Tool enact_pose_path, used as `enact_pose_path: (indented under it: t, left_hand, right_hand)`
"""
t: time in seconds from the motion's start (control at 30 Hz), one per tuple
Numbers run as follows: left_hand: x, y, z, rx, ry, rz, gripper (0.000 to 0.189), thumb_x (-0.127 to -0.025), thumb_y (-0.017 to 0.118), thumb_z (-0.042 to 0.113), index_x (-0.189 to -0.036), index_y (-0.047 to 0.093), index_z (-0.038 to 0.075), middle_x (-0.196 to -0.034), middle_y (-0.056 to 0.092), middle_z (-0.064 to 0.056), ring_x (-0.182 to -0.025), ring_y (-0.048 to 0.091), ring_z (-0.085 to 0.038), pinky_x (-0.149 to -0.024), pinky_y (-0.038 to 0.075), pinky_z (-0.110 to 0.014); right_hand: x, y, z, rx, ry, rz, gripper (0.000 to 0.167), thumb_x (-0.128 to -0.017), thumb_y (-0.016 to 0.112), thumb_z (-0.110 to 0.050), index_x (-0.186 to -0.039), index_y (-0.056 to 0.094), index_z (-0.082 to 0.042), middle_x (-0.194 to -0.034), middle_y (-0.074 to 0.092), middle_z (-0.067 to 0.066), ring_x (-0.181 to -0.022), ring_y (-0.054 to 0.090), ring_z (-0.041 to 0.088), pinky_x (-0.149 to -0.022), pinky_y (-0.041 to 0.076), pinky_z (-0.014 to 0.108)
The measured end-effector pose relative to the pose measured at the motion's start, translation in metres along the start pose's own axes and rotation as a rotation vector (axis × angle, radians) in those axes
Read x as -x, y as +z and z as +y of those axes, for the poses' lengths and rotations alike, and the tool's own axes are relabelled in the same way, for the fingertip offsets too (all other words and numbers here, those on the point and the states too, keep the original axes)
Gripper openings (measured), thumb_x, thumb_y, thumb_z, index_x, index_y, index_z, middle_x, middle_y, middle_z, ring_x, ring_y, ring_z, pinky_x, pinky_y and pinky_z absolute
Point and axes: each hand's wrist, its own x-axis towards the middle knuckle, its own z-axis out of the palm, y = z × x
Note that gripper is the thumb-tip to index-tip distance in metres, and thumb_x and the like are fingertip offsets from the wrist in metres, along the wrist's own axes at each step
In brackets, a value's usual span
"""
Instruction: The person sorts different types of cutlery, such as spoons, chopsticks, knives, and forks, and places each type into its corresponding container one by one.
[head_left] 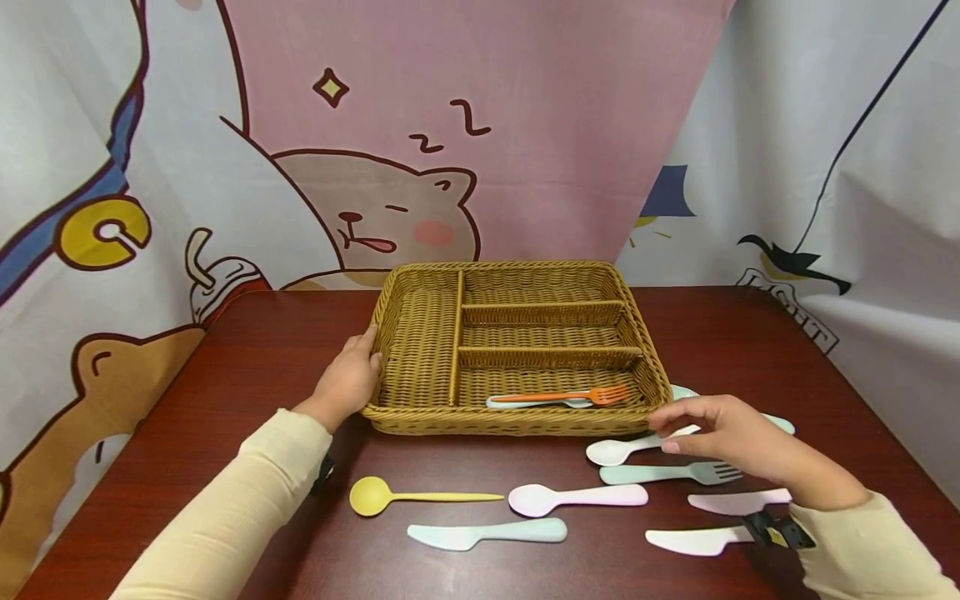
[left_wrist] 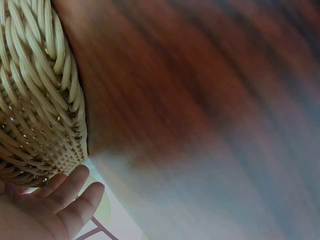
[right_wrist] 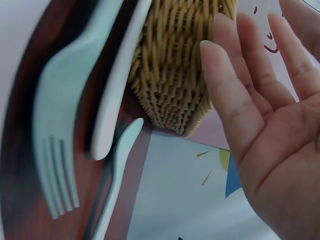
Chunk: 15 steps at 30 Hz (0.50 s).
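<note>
A woven cutlery basket with several compartments stands at the back of the table. My left hand is at its left wall, fingers extended against it; the left wrist view shows them by the basket's woven corner. My right hand hovers at the front right corner, loosely bent in the head view, with nothing in its grasp; whether it touches the rim I cannot tell. Beneath it lie a white spoon and a mint fork. In the front right compartment, an orange fork lies over a pale utensil.
On the table's near side lie a yellow spoon, a pale pink spoon and a light blue knife. By the right sleeve are a pink knife and a white knife. A printed curtain hangs behind.
</note>
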Motion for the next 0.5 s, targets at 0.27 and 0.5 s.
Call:
enact_pose_path:
  t: [0.27, 0.5]
  left_hand:
    - [0.001, 0.000, 0.000, 0.002, 0.000, 0.004, 0.055, -0.105, 0.034, 0.017, -0.154, 0.015, -0.002, -0.150, 0.028, -0.027, -0.135, 0.036, -0.042, -0.109, 0.032, -0.052]
    - [0.001, 0.000, 0.000, 0.005, 0.000, 0.006, 0.055, -0.105, 0.034, 0.017, -0.153, 0.015, -0.002, -0.150, 0.028, -0.028, -0.134, 0.036, -0.042, -0.109, 0.032, -0.052]
  right_hand:
    - [0.003, 0.008, 0.010, -0.065, 0.074, -0.117, 0.029, -0.086, 0.073, -0.011, -0.109, 0.067, 0.006, -0.103, 0.069, 0.011, -0.091, 0.062, 0.001, -0.070, 0.053, 0.022]
    - [0.003, 0.014, 0.014, 0.015, 0.111, -0.112, 0.028, -0.082, 0.076, -0.016, -0.105, 0.071, -0.001, -0.101, 0.071, 0.008, -0.090, 0.060, -0.003, -0.071, 0.052, 0.022]
